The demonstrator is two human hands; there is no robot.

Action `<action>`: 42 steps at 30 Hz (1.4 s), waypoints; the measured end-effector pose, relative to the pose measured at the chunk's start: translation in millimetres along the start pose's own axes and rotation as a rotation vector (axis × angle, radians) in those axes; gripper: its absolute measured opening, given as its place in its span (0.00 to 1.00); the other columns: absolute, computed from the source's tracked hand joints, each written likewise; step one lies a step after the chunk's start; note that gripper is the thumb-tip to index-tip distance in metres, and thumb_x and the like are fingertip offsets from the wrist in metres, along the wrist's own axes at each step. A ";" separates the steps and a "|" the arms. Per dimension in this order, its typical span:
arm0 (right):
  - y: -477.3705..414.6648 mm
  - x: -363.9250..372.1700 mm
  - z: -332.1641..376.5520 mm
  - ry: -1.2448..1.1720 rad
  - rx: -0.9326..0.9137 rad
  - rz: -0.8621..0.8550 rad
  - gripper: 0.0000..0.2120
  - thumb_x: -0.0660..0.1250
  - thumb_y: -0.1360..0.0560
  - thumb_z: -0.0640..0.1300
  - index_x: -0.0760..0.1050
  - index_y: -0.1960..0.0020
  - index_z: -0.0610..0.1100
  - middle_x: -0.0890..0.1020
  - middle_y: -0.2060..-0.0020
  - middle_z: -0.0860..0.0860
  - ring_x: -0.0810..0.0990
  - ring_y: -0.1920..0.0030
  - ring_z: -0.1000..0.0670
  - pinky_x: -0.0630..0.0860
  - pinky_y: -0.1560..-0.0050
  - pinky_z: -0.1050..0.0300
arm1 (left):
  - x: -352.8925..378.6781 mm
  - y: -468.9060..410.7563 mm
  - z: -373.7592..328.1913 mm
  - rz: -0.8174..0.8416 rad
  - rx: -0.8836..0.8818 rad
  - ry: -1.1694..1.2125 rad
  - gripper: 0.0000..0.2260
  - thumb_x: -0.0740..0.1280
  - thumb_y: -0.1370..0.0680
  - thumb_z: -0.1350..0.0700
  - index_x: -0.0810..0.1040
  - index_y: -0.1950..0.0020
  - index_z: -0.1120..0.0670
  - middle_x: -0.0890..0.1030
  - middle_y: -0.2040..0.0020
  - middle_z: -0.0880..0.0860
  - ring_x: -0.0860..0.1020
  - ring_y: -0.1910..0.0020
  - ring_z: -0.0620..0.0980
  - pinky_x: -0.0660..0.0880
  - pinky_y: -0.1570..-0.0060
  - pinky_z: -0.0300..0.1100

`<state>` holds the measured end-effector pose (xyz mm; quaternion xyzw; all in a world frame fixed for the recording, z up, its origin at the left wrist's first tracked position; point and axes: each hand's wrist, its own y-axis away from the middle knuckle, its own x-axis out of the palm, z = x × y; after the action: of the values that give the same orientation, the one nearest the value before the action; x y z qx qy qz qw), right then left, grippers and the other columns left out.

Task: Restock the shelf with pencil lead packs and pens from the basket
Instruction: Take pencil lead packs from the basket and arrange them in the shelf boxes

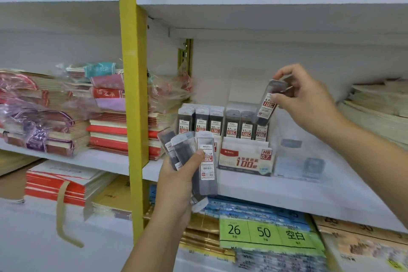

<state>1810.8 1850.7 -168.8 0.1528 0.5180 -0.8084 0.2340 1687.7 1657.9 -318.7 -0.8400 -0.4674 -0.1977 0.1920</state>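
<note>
One pack (269,104) is pinched near its top between the thumb and fingertips of the right hand (309,99). It hangs tilted, with its lower end just above the right end of the row standing in the box (245,160). Several more packs, at least three, form a fanned bunch (198,161) clasped in the left hand (178,180), with the thumb pressed across the front and the fingers curled behind. This bunch is held in front of the box's left corner. The box is a white card display printed HB 0.7 and 100, and it sits on the shelf (287,193). Its row (246,127) of upright packs is labelled 0.7. Just left of the box stands a second row (202,122) labelled 0.5. Just right of the box is a clear case (298,162) whose contents are too blurred to tell. Well left of the box, beyond a yellow post (134,95), lie stacked notebooks (110,132), some in plastic wrap. Below the box, under the shelf, a green tag (265,233) reads 26 and 50.
</note>
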 end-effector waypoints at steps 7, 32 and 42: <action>-19.3 15.9 -29.3 0.403 -0.091 0.218 0.16 0.72 0.28 0.42 0.69 0.52 0.59 0.78 0.60 0.59 0.76 0.59 0.56 0.70 0.58 0.57 | 7.1 -12.2 2.5 0.023 0.013 -0.009 0.08 0.75 0.25 0.53 0.82 0.50 0.40 0.88 0.53 0.49 0.87 0.55 0.51 0.83 0.61 0.50; 66.2 58.7 37.6 -0.481 0.325 0.467 0.16 0.71 0.26 0.36 0.76 0.42 0.50 0.84 0.53 0.45 0.83 0.51 0.43 0.81 0.49 0.47 | 17.2 13.0 -3.1 0.161 -0.063 0.023 0.26 0.77 0.36 0.48 0.81 0.39 0.49 0.87 0.48 0.56 0.86 0.53 0.56 0.81 0.64 0.46; 35.7 45.2 21.1 -0.531 0.264 0.183 0.13 0.70 0.27 0.34 0.73 0.49 0.50 0.86 0.58 0.51 0.85 0.63 0.51 0.78 0.63 0.58 | 5.3 6.0 1.0 0.078 0.000 -0.037 0.12 0.71 0.24 0.49 0.79 0.41 0.49 0.88 0.52 0.53 0.86 0.58 0.50 0.84 0.60 0.49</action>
<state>1791.7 1809.0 -209.5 0.0111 0.3133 -0.8560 0.4110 1695.6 1659.3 -317.6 -0.8612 -0.4376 -0.1744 0.1908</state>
